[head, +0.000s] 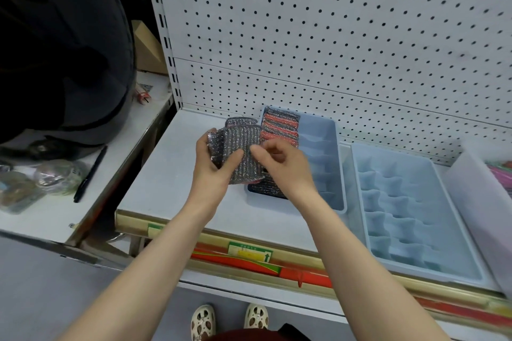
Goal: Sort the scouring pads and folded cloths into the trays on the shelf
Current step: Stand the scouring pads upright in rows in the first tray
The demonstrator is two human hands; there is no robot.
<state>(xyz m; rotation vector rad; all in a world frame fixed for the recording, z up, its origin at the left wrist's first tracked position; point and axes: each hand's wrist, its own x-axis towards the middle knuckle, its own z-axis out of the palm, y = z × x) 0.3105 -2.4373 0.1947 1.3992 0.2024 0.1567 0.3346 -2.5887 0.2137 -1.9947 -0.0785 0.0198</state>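
My left hand point(214, 169) grips a small stack of silvery-grey scouring pads point(235, 147) just above the shelf point(166, 174), left of the first blue tray point(329, 130). My right hand point(282, 163) pinches the right edge of the front pad in that stack. In the tray's left compartment lie red-and-dark striped scouring pads point(279, 126) at the back and a dark pad point(266, 188) at the front, partly hidden by my hands. A second blue tray point(410, 152) with scalloped dividers sits to the right and holds nothing.
A white pegboard point(332, 36) backs the shelf. At the far right stands a translucent bin point(471, 188) with coloured items. To the left is a white table point(55, 216) with a black pen point(90, 174), plastic-wrapped goods and a dark bag.
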